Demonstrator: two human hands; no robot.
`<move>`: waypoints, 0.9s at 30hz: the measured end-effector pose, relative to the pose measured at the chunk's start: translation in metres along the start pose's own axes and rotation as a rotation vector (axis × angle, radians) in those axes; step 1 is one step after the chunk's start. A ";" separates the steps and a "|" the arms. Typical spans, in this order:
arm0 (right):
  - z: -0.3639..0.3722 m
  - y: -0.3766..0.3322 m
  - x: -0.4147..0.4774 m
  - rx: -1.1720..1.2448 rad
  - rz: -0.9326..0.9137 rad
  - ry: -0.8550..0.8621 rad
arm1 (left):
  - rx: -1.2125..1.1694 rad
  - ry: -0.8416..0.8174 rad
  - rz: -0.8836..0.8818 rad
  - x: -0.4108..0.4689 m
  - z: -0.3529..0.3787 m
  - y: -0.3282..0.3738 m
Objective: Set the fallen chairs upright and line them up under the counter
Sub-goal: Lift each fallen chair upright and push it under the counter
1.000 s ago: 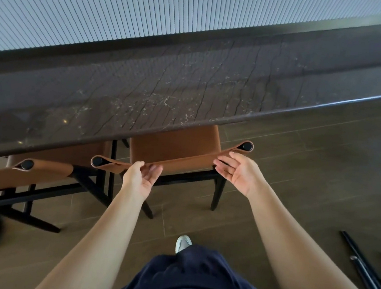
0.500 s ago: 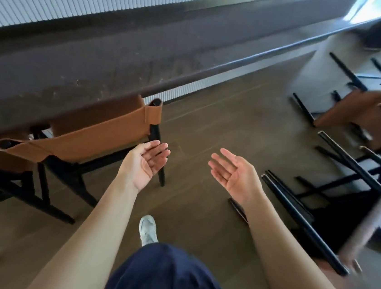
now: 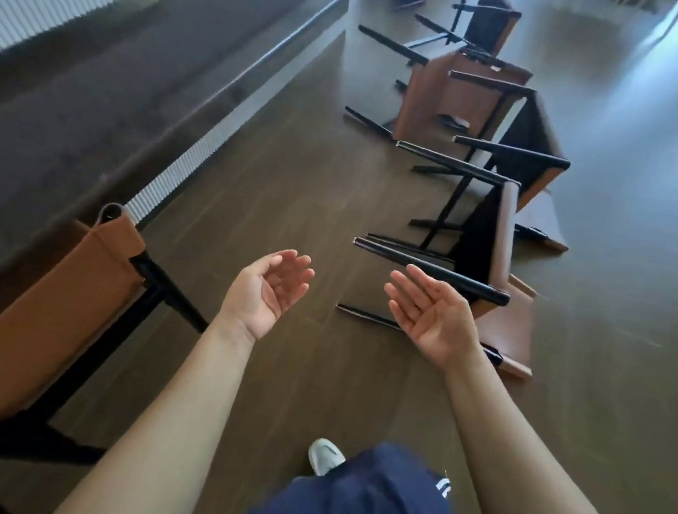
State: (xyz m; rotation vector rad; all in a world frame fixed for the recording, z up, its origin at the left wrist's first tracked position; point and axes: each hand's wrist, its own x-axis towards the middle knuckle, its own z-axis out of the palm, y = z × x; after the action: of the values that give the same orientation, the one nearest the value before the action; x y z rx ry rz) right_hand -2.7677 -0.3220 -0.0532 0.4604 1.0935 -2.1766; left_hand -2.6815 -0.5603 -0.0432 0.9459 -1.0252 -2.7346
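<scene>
Surface runs along the left, dark stone top receding into the distance. Floor beside it is open for most of that run, so there's room to line chairs up. One upright chair sits tucked under the surface edge at near left; I judge it to be placed.

Fallen chairs lie in a rough row on the right, well apart from the surface, black legs pointing sideways toward it. I count at least three; the far ones overlap. The nearest fallen chair lies on its side, its back on the floor.

Left hand and right hand are both empty, palms facing each other, fingers loose. Likely a pre-shape for a two-handed lift of the nearest one. The right hand overlaps a chair leg in view, with no grip evident.
</scene>
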 end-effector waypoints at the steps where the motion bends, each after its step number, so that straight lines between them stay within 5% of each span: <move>1: -0.011 0.000 -0.011 0.047 -0.032 0.025 | 0.020 -0.030 -0.028 0.002 0.007 -0.005; 16: -0.193 -0.055 -0.147 0.535 -0.459 0.281 | 0.336 -0.265 -0.236 -0.001 0.149 -0.143; 27: -0.341 -0.172 -0.199 0.337 -0.415 0.375 | 0.298 -0.333 -0.304 -0.012 0.302 -0.300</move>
State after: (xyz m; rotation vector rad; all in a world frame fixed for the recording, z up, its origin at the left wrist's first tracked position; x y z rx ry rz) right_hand -2.7342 0.1073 -0.0435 0.8868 1.0871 -2.7375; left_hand -2.8020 -0.1518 -0.0436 0.7435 -1.4909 -3.1264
